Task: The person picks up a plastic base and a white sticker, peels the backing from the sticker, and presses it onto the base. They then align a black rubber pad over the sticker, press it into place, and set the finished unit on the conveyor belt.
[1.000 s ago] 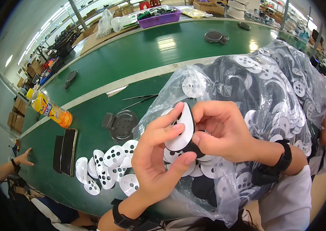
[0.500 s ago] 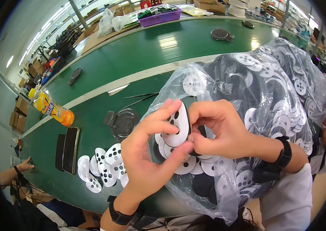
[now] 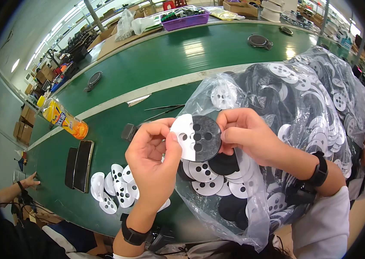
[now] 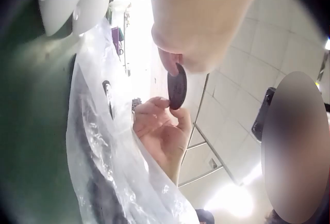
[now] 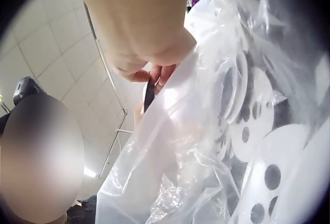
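Note:
Above the bag's mouth, the left hand [image 3: 154, 159] pinches a white sheet [image 3: 184, 137] with holes by its left edge. The white sheet is folded back, covering the left part of a black round disc [image 3: 210, 139] with matching holes. At the disc's right edge the right hand [image 3: 251, 138] pinches it between thumb and fingers. In the left wrist view the disc [image 4: 177, 86] is seen nearly edge-on between both hands. Below the hands, white and black discs [image 3: 203, 172] lie in the clear plastic bag [image 3: 251, 216].
Loose white perforated pieces [image 3: 122, 194] lie on the green table left of the hands, with two dark phones [image 3: 82, 166], a drink bottle [image 3: 63, 118] and tweezers [image 3: 165, 108] beyond. A round black part [image 3: 259, 41] sits on the far green belt. Another person's hand [image 3: 30, 181] is at far left.
The disc has turned to face the camera, and its white sheet is now drawn back to the left, exposing black. The left hand has changed its hold to a pinch on the sheet.

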Demonstrator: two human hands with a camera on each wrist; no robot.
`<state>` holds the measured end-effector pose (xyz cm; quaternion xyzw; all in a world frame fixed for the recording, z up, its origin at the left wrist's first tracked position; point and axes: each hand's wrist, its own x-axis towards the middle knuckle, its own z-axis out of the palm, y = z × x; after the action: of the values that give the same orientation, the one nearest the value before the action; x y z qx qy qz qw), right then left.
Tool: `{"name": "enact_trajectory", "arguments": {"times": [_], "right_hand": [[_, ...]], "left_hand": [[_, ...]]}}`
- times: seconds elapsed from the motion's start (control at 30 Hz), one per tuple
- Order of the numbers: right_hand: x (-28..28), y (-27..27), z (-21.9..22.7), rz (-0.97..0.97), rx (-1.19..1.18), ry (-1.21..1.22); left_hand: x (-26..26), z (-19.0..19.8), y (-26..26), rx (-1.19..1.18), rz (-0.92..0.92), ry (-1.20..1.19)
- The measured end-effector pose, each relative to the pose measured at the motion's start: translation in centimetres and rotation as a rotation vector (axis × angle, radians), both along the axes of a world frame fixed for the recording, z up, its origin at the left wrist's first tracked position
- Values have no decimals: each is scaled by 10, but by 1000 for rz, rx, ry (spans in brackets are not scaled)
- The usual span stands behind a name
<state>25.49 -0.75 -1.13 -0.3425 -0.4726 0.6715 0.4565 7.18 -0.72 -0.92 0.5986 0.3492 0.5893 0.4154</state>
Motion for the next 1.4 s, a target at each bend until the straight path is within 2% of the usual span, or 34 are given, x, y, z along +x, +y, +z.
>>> {"name": "enact_trajectory", "arguments": {"times": [0.1,0.23,0.3,0.43,0.5,0.57,0.63,0.7,0.83,0.9,1.0,1.03,1.1,1.17,1.23,1.3,1.33,1.37,1.4], "right_hand": [[-3,-2,9,20,-42,-7],[-2,0,5,27,-16,-53],[0,0,7,8,13,-27],[0,1,5,-11,43,18],[-2,-1,6,25,37,-2],[-4,-1,6,68,31,-24],[-4,-2,3,35,72,-36],[-4,-1,4,31,86,-25],[-4,-2,1,45,90,-53],[-3,-2,-1,63,115,-48],[-2,0,0,82,147,40],[-1,0,1,80,148,39],[-1,-1,4,81,182,-53],[-1,-1,6,76,130,14],[-2,-1,13,64,84,78],[-2,-4,23,181,-56,174],[0,-2,20,246,-52,201],[2,-1,17,232,-51,194],[3,0,15,294,-23,250]], "left_hand": [[-2,-1,1,97,75,59],[-5,-1,9,225,60,46],[-26,3,22,199,322,89],[-102,0,68,55,570,-124],[-121,-18,84,-15,648,39],[-114,-25,89,-135,536,-78],[-115,-37,94,-179,524,-14],[-120,-36,90,-250,491,259],[-121,-35,87,-250,510,458],[-124,-39,89,-220,526,528],[-122,-43,82,-157,423,1000],[-122,-44,81,-156,421,999],[-118,-47,79,-34,391,1151],[-111,-34,78,-202,245,806],[-102,-23,74,-237,109,415],[-85,-4,60,-183,147,370],[-76,7,50,-167,83,264],[-67,15,43,-150,19,158],[-63,15,42,-149,7,153]]}}
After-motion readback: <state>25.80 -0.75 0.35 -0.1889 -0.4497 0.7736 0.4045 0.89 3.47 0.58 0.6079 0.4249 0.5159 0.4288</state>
